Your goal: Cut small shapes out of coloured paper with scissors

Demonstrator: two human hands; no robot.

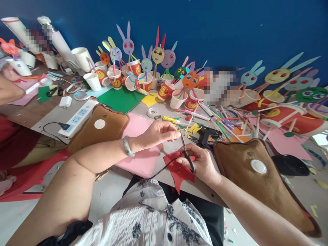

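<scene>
1. Centrally, the right hand [201, 162] is closed around the handles of the scissors [185, 143]; their blades point up and away from the body. I cannot tell whether the blades are parted.
2. The left hand [159, 134] is narrow, thumb and fingers pinched together just beside the blade tips. Whether anything small sits between them, I cannot tell. A bracelet [128, 146] circles that wrist.
3. Red paper [179, 179] with a jagged outline lies at the near table edge, partly hidden under the right hand. A black cord [164, 167] crosses over it.
4. Pink paper [139, 143] lies beneath the left wrist, spreading to both sides of it.
5. Just beyond the right hand is a black glue gun [206, 136], with yellow scraps [194, 128] next to it and a heap of sticks [225, 123] behind.
6. Brown pouches flank the arms: the left pouch [107, 126] near a white power strip [78, 118], the right pouch [238, 160] beside the right forearm.
7. Farther back are green paper [123, 99], a tape roll [153, 112] and paper cups [164, 90] topped with long-eared faces [147, 65], before a blue wall [230, 30].
8. At far left, another person's arm [10, 89] reaches in over the table [48, 118].
</scene>
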